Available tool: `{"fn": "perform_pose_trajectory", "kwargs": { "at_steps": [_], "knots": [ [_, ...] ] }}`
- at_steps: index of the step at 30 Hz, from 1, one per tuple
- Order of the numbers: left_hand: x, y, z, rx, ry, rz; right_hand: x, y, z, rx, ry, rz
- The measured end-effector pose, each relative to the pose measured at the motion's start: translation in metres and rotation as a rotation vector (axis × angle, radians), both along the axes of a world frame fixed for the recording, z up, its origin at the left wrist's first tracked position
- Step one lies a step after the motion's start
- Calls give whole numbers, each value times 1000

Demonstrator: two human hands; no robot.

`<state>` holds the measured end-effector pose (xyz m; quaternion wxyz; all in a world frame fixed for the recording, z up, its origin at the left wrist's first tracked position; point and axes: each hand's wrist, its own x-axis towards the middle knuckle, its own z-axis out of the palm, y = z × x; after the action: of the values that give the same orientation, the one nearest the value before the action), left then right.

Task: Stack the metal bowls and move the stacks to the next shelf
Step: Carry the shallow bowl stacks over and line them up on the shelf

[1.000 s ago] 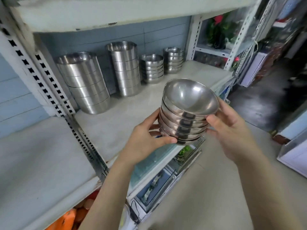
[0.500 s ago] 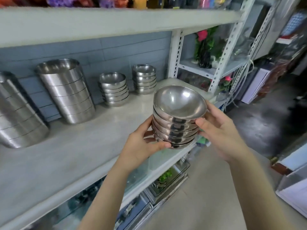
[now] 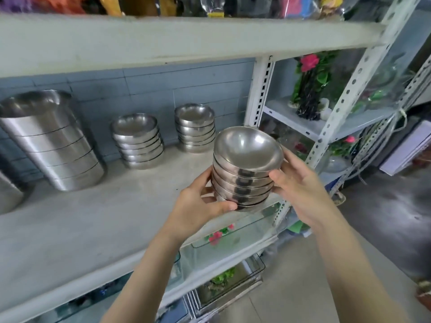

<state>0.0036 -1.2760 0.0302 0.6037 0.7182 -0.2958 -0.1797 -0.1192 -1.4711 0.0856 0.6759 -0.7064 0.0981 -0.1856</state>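
Both hands are gripping a stack of metal bowls (image 3: pixel 245 173) above the shelf's (image 3: pixel 93 224) near right edge. The left hand (image 3: pixel 198 206) is curling under its base; the right hand (image 3: pixel 300 190) is clasping its right side.

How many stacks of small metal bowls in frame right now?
3. The held stack sits between left hand and right hand; a wider stack and a narrower stack stand on the shelf at the back wall. Tall pots excluded.

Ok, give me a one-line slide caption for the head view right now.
A stack of metal bowls, gripped between left hand and right hand, held at the grey shelf.
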Motion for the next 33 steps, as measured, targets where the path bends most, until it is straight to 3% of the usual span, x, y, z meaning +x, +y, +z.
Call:
{"fn": "perform_pose_trajectory", "kwargs": {
  "at_steps": [11,21,33],
  "knots": [
    [74,-89,-23,8,11,50,87,-95,-23,-8,4,52],
    [137,-178,-36,38,56,199,199,-197,-37,70,105,267],
    [179,-217,-52,235,-92,389,267,-236,-41,133,137,443]
  ]
}}
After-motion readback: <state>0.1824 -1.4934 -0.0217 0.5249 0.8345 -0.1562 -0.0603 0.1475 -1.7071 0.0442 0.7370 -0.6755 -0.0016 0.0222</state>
